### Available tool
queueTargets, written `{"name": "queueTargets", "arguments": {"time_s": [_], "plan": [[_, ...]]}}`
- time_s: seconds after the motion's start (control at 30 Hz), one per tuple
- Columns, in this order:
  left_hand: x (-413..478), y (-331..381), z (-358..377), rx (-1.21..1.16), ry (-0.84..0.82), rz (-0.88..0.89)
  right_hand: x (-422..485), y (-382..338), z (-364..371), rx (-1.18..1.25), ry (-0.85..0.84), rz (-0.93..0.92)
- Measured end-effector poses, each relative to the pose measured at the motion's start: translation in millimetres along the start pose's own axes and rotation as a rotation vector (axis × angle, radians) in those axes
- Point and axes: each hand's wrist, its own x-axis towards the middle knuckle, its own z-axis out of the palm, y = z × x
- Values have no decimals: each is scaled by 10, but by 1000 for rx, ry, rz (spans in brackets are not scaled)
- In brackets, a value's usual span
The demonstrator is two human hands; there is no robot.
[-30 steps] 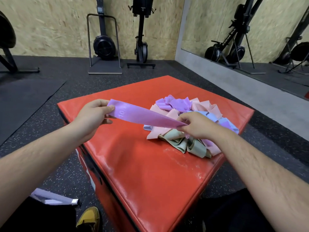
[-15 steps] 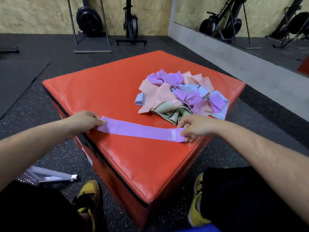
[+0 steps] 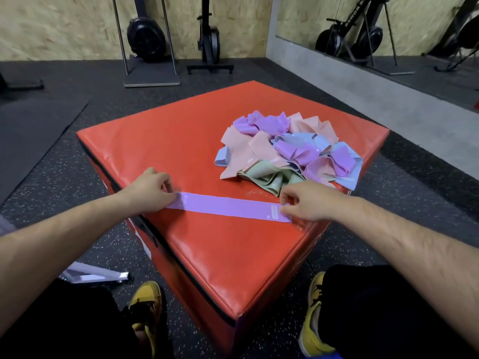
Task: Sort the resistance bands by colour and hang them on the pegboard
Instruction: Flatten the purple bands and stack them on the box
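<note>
Shoes, yellow, flank the near corner of the red box. On its top, the left hand and right hand pinch the ends of a flat purple band. The mixed pile of bands lies beyond.

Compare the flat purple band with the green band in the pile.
The purple band lies flat and straight; the green band is crumpled. The purple band is apart, left hand and right hand pinching its ends; the green band is in the pile, untouched. Both rest on the red box.
</note>
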Motion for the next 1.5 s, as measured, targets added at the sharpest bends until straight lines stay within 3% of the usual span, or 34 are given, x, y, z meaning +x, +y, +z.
{"name": "queueTargets", "arguments": {"time_s": [0.07, 0.3, 0.47, 0.67, 0.83, 1.13, 1.33, 1.5], "plan": [[71, 157, -14, 32, 19, 21, 39, -11, -93, 3, 65, -8], [526, 1242, 148, -109, 45, 355, 237, 245, -388, 85, 303, 136], [868, 1958, 495, -192, 120, 448, 467, 481, -431, 193, 406, 156], [1145, 2192, 690, -155, 81, 371, 778, 492, -409, 198, 366, 107], [1166, 2234, 611, -348, 80, 397, 862, 565, -403, 263, 383, 124], [831, 2119, 35, -855, 115, 442, 701, 241, -751, 709, 719, -105], [444, 2104, -278, -1038, 141, 379, 393, -93, -868, 853, 651, -258], [149, 2118, -399, -1103, 173, 208, 211, -294, -951, 909, 601, -324]]}}
